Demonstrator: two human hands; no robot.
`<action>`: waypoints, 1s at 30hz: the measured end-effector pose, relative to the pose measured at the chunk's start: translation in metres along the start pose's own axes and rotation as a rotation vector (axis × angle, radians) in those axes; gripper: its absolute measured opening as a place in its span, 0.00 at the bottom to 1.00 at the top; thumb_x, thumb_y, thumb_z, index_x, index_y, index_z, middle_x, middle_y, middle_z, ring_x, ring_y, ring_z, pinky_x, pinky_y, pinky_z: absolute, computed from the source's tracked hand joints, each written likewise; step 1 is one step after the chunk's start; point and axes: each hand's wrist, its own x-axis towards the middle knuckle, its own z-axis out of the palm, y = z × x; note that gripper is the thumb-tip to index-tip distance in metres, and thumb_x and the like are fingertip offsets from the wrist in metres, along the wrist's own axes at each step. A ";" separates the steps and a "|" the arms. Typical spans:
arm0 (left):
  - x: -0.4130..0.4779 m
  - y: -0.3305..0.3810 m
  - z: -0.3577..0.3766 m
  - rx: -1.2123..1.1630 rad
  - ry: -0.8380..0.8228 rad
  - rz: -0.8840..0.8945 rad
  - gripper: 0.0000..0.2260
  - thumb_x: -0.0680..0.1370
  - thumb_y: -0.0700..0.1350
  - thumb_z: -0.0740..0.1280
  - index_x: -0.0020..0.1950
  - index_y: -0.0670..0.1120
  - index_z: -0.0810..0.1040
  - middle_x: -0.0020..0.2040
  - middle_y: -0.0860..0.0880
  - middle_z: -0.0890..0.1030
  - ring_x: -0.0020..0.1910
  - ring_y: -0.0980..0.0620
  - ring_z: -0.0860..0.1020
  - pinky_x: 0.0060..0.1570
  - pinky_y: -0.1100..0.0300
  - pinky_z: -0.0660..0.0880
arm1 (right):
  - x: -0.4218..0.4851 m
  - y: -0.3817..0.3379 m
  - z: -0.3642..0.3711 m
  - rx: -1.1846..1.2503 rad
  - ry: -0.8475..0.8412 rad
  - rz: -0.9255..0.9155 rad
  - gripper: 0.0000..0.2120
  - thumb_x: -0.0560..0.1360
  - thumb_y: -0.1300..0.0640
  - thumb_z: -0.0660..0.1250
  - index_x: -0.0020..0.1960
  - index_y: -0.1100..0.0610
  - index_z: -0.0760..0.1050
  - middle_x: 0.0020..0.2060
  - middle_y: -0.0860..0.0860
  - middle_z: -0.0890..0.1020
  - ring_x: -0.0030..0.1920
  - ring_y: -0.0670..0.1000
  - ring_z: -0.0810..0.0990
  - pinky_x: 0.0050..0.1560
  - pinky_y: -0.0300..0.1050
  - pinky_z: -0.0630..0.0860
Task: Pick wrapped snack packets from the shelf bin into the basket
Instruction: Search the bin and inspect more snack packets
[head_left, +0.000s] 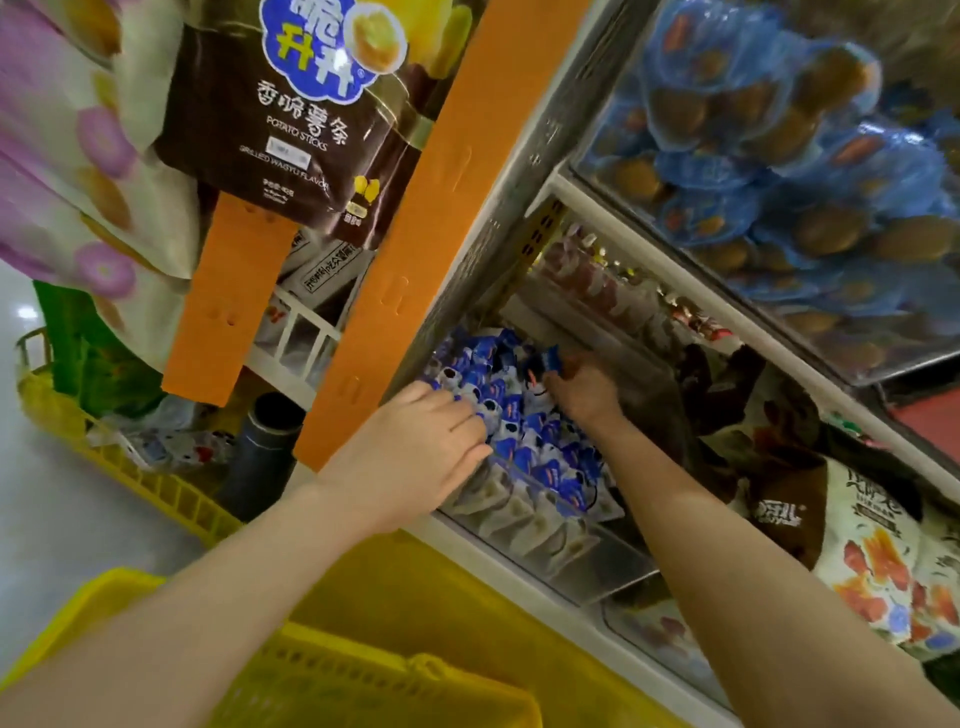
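Blue-and-white packets (540, 457) heaped in clear bin (582, 566) on the shelf. Left hand (431, 452) palm down on heap's near-left side, fingers fairly straight, tips touching packets, nothing clearly gripped. Right hand (584, 387) further back in bin, fingers curled, pinching one blue packet (549, 359) just above the heap. Yellow basket (395, 670) below the bin, under both forearms. Yellow second basket (156, 488) on floor at left, goods inside. Brown chip bag (270, 119) hangs top left.
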 end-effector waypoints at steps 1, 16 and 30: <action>-0.001 0.000 0.002 -0.015 0.017 0.000 0.18 0.79 0.50 0.52 0.44 0.47 0.79 0.40 0.50 0.80 0.39 0.50 0.77 0.46 0.58 0.72 | 0.003 -0.002 0.002 -0.041 -0.027 0.010 0.19 0.79 0.55 0.60 0.67 0.63 0.67 0.55 0.60 0.77 0.55 0.58 0.75 0.47 0.43 0.68; -0.002 -0.001 0.007 -0.045 0.107 -0.012 0.14 0.79 0.49 0.54 0.45 0.48 0.78 0.40 0.52 0.78 0.40 0.52 0.74 0.47 0.58 0.69 | 0.026 -0.005 0.015 0.065 -0.234 0.098 0.17 0.77 0.50 0.63 0.62 0.59 0.71 0.45 0.54 0.79 0.34 0.47 0.77 0.36 0.40 0.72; -0.003 0.002 0.005 -0.070 0.082 -0.032 0.13 0.79 0.47 0.55 0.45 0.47 0.78 0.40 0.51 0.79 0.40 0.52 0.75 0.47 0.59 0.67 | 0.032 0.023 0.006 -0.207 -0.202 0.071 0.17 0.76 0.46 0.63 0.51 0.61 0.78 0.42 0.52 0.75 0.35 0.46 0.70 0.35 0.40 0.65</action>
